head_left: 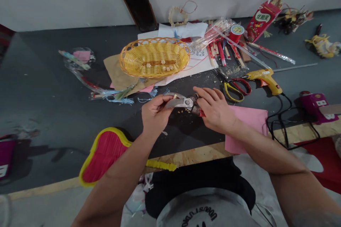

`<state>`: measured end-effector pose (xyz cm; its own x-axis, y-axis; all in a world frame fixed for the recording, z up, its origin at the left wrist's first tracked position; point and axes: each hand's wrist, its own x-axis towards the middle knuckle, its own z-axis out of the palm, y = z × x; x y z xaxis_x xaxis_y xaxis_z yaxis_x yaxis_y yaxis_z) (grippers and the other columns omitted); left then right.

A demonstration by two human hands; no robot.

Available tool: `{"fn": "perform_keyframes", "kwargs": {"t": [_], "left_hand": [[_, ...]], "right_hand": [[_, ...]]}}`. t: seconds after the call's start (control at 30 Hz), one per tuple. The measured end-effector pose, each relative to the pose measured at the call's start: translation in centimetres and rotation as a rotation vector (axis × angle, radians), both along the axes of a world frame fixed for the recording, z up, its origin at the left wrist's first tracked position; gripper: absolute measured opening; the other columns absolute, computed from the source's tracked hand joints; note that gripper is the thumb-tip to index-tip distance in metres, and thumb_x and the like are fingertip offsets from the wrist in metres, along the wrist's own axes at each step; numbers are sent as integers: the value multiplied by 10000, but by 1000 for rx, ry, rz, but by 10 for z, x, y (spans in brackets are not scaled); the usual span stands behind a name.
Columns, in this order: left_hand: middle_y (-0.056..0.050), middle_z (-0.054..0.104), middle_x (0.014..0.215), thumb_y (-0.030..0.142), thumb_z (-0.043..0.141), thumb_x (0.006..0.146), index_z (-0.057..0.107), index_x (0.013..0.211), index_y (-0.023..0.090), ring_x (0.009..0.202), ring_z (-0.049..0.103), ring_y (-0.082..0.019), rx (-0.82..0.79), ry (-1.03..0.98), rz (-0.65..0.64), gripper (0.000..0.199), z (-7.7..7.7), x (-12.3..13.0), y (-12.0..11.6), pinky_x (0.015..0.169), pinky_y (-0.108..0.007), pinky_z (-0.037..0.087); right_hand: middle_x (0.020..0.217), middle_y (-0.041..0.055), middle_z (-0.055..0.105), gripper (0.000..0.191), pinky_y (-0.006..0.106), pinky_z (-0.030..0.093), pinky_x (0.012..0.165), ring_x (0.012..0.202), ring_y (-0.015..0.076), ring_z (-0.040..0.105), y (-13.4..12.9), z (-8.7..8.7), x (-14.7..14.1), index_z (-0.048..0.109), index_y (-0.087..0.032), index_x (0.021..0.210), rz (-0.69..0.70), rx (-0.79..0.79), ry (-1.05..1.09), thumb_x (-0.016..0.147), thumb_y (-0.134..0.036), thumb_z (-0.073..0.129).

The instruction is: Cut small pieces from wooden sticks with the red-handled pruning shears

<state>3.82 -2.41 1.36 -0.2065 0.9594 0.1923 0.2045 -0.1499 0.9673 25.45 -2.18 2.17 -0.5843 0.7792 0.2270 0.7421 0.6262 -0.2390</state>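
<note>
The left grip (157, 113) clenched metal shears (182, 102) at the blades, the right grip (215, 108) clenched their red handles (202, 112), crumbs (181, 113) lying just below.

Those pruning shears (181, 102) have smooth, bright steel blades and red plastic grips. Nearby, the glue gun (263, 79) is glossy yellow plastic, the oval basket (138, 43) woven plastic strip, the pink paper (249, 124) matt, and the table edge (197, 153) rough plywood.
</note>
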Motion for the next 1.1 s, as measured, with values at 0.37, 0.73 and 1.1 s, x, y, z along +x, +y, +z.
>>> {"fn": "perform_keyframes", "kwargs": {"t": [0.37, 0.73, 1.1], "left_hand": [[-24, 796, 792, 125, 703, 653, 792, 738, 203, 730, 736, -171, 25, 3, -44, 146, 4, 2, 0, 661, -248, 575], [-32, 801, 811, 153, 723, 703, 781, 755, 204, 746, 742, -177, 33, 64, -54, 94, 5, 1, -1, 665, -252, 576], [-33, 802, 811, 169, 750, 688, 791, 747, 218, 757, 746, -186, 9, 17, -71, 87, 5, 2, -1, 671, -258, 586]], "right_hand": [[1505, 139, 560, 299, 508, 345, 1098, 1334, 313, 502, 1, -2, 1, 612, -169, 1150, 9, -6, 38, 860, -124, 554], [1506, 141, 556, 311, 506, 358, 1072, 1312, 325, 503, 2, -2, 3, 611, -171, 1141, 27, 7, 25, 839, -114, 557], [1462, 142, 585, 293, 504, 378, 1054, 1290, 333, 514, 4, 2, 5, 615, -177, 1124, 46, -30, 39, 844, -121, 552]]}}
